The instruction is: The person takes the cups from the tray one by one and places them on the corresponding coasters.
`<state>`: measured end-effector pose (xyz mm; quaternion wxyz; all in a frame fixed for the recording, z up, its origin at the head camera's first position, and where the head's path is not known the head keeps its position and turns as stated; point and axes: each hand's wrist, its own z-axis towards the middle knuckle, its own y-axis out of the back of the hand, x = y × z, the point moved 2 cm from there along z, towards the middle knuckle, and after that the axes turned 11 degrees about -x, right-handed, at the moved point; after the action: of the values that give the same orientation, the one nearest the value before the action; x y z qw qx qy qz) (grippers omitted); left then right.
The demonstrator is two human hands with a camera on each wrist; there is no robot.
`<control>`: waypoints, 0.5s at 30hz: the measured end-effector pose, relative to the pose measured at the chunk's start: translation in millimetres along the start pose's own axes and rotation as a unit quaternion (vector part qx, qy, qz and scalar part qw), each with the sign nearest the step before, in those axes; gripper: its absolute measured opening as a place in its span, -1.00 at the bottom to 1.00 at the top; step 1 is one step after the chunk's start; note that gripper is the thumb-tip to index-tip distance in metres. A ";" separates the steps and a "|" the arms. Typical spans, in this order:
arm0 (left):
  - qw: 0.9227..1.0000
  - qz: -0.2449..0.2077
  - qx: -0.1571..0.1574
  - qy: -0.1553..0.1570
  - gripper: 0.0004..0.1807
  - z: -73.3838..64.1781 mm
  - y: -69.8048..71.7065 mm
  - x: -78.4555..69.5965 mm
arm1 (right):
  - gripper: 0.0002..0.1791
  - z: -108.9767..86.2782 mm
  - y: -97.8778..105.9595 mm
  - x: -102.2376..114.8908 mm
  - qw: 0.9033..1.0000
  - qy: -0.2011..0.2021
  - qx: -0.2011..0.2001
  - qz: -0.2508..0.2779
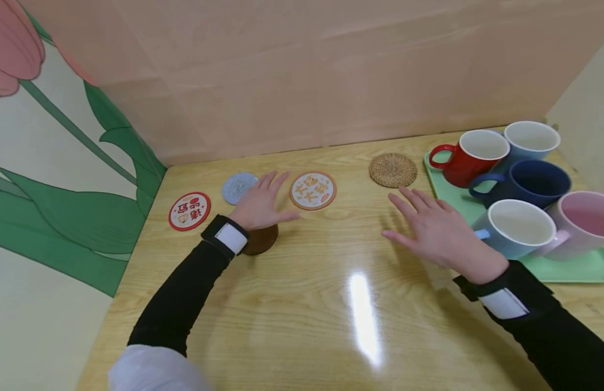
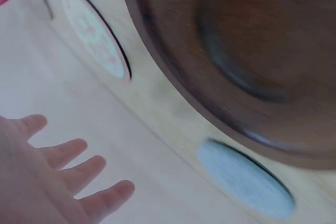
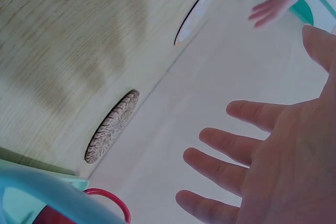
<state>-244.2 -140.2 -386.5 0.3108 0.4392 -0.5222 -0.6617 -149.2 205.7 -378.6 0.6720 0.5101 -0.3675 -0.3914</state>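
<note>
Across this pale wood-grain table (image 1: 302, 315), a mint-green rectangular tray (image 1: 577, 270) bears colourful handled mugs (image 1: 541, 183). Just left of it I see the right hand (image 1: 436, 231), fingers spread; well left of it, the left hand (image 1: 261, 205), also spread, near a round dark-brown disc (image 1: 264, 242).

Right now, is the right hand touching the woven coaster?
Apart. In the right wrist view, pale backdrop shows between the right hand, its fingers spread, and the woven coaster on the table.

In the head view, your left hand (image 1: 262, 205) hides part of the brown disc (image 1: 261, 242) and the blue coaster (image 1: 236, 187); the right edge cuts the pink mug (image 1: 586, 220).
</note>
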 end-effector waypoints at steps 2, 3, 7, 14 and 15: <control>1.000 -0.009 -0.001 0.005 0.18 -13.9 4.9 7.2 | -0.09 0.3 -0.8 -0.9 1.000 0.000 0.002 0.000; 1.000 -0.015 -0.003 0.007 0.18 -20.7 6.5 10.6 | -0.09 0.3 -1.7 -1.3 1.000 -0.001 0.004 0.000; 1.000 -0.018 -0.004 0.009 0.18 -45.4 8.0 22.7 | -0.09 -0.9 -4.4 -2.9 1.000 0.000 0.008 -0.006; 1.000 -0.014 0.009 0.019 0.20 -69.1 0.5 35.8 | -0.09 -3.6 -4.5 -3.7 1.000 -0.001 -0.002 -0.006; 1.000 -0.016 0.010 0.021 0.21 -70.3 -0.6 36.8 | -0.10 -3.9 -4.2 -3.5 1.000 -0.002 -0.002 -0.005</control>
<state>-196.0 -201.4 -401.3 0.3068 0.4645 -0.5155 -0.6515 -147.9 209.7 -383.8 0.6703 0.5095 -0.3654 -0.3969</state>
